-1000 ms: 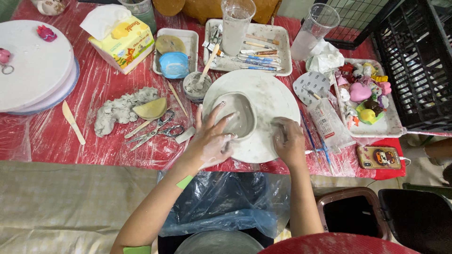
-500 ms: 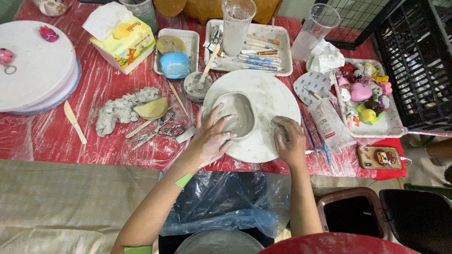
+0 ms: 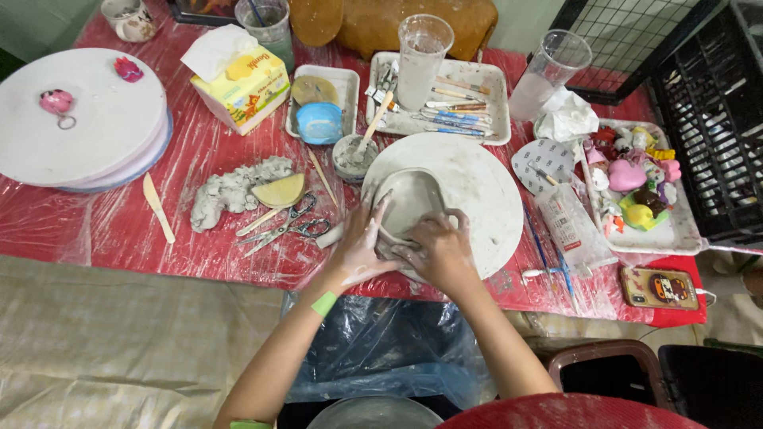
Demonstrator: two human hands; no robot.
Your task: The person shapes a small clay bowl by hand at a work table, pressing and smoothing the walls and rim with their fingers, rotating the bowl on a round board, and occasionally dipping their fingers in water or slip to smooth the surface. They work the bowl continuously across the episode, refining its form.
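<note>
Both hands have closed in on the clay bowl since half a second ago; before, our right hand (image 3: pixel 442 253) lay out on the disc, now it sits at the bowl's near wall; our left hand (image 3: pixel 358 248) has slid in from the left and its fingers (image 3: pixel 380 213) press the rim. Grip state: both hands are curled and pinching the near wall of the grey clay bowl (image 3: pixel 409 202), thumbs inside as far as we can tell; fingertips are partly hidden. Bowl sits on the round white disc (image 3: pixel 485 187), just ahead of the grip. To do this well, we judge: squeeze lightly and evenly, support the wall from both sides, keep the rim from sagging. Clay looks wet, soft, matte grey; wall uneven, shape shallow and oval. Left of the grip: scissors (image 3: pixel 290 230), a lumpy clay heap (image 3: pixel 230 191), a yellow sponge wedge (image 3: pixel 280 191); beyond it, a slip cup (image 3: pixel 354 157). Table has crinkly red plastic sheet (image 3: pixel 119 230).
</note>
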